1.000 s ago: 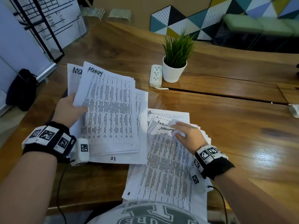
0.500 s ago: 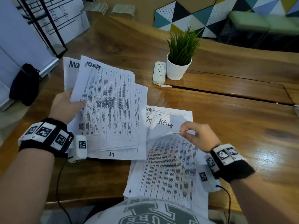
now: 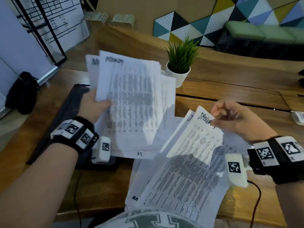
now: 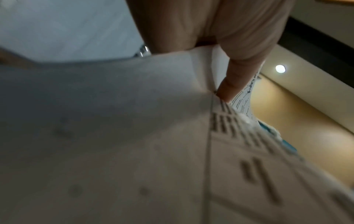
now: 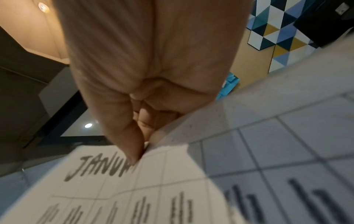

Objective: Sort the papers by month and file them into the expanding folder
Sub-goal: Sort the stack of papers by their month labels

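Note:
My left hand [image 3: 97, 104] grips a thick stack of printed sheets [image 3: 134, 102] by its left edge and holds it tilted up off the table; the top sheet is headed February. In the left wrist view the thumb [image 4: 229, 84] presses on that stack [image 4: 114, 136]. My right hand [image 3: 230, 116] pinches the top corner of a sheet headed January [image 3: 197, 134] and lifts it off the pile of papers [image 3: 177, 186] lying at the table's near edge. The right wrist view shows the thumb and fingers pinching the January sheet [image 5: 107, 181]. A dark expanding folder [image 3: 72, 109] lies flat under my left arm.
A potted green plant [image 3: 180, 66] in a white pot stands behind the lifted stack. The wooden table [image 3: 230, 89] stretches right, with a small white object [image 3: 298, 117] at its right edge. A black bag [image 3: 23, 92] sits on the floor at the left.
My left hand has raised its February stack off the table toward the plant, uncovering the dark folder. My right hand has lifted the January sheet up from the pile.

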Demonstrator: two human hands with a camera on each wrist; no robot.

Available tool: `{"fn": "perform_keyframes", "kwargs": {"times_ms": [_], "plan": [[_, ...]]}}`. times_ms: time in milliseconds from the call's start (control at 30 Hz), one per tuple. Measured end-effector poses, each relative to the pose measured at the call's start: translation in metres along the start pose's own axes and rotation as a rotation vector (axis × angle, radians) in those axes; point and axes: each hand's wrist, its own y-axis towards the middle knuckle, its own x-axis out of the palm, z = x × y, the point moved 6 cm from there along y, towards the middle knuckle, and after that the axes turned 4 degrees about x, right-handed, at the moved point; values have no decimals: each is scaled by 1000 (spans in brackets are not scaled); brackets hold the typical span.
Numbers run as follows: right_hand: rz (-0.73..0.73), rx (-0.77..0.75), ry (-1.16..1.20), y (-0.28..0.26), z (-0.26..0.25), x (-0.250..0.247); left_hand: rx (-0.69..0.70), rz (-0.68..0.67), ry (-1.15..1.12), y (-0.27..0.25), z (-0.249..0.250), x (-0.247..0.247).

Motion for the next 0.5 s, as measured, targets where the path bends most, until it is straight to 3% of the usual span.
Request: {"fn": "perform_keyframes", "kwargs": {"times_ms": [233, 367, 500], "plan": [[111, 56, -155, 24, 19, 10, -192, -282, -157, -55, -43, 83], [193, 123, -390, 44, 41, 35, -261, -422, -122, -80, -64, 107], [222, 62, -436, 66, 44, 55, -343, -477, -91, -94, -76, 113]]}}
